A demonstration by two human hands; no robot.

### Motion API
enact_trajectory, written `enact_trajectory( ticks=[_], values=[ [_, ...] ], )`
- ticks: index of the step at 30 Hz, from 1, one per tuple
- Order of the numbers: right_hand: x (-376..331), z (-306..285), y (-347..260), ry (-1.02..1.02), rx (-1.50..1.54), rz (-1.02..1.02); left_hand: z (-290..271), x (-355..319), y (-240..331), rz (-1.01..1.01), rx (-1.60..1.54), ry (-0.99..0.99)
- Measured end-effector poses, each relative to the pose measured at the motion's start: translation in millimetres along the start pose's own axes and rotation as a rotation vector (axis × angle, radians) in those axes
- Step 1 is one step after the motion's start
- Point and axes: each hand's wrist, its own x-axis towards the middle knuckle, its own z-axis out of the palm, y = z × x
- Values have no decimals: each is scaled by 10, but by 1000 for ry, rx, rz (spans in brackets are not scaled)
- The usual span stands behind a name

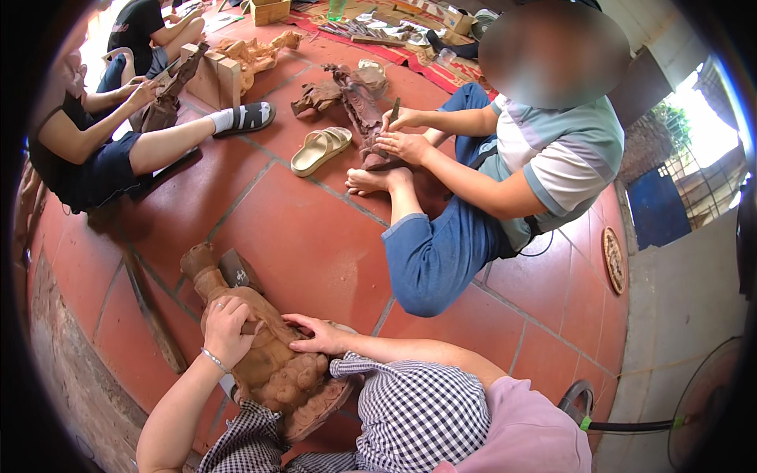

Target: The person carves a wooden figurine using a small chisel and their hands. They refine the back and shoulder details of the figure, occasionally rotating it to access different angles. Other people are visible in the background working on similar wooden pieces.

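Observation:
A carved wooden figure (272,351), brown with rounded, knobbly carving at its near end, lies slanted across my lap between my checkered trouser legs. My left hand (227,327), with a bracelet at the wrist, is closed over its upper part. A small brown piece (251,326) sticks out between thumb and fingers; its exact kind cannot be made out. On the figure's right side rests my right hand (319,336), fingers stretched out and laid flat against the wood. A dark block (239,270) lies beside the figure's far end, partly hidden by it.
A long wooden stick (150,311) lies at left on the red tiles. Across from me, a seated person carves a dark wooden figure (361,106), near a beige sandal (321,150). Two others sit far left. Tools (378,31) lie on a red mat; a fan (706,406) stands right.

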Motion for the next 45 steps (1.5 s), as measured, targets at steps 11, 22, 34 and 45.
enact_trajectory(
  ticks=[11,22,34,45],
  values=[
    [-12,-9,-42,17,-18,-4,19,-3,-15,-2,0,-14],
    [-17,19,36,-1,29,-7,20,4,-11,8,-13,6],
    [-4,15,-21,-21,105,-8,6,-17,-15,-8,-15,-18],
    [34,-13,72,-13,21,3,-73,-30,-99,-34,-141,-127]
  ],
)
